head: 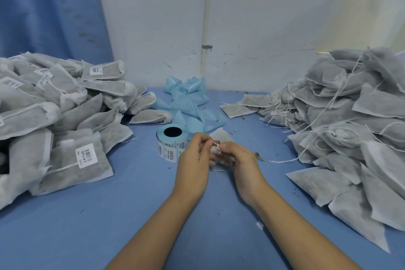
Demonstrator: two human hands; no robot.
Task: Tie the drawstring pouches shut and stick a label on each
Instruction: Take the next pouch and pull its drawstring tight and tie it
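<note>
A grey drawstring pouch (221, 136) is held between both hands above the middle of the blue table; its gathered white neck points toward me and its body sticks out behind my fingers. My left hand (194, 160) pinches the white string at the neck. My right hand (235, 156) grips the bunched neck of the pouch. A roll of barcode labels (172, 141) stands on the table just left of my left hand. Most of the pouch is hidden by my hands.
A heap of labelled pouches (54, 120) fills the left side. A heap of unlabelled pouches with loose strings (346, 129) fills the right. Crumpled light-blue label backing (190, 103) lies behind the roll by the wall. Bits of dried herb are scattered on the blue table (131, 204).
</note>
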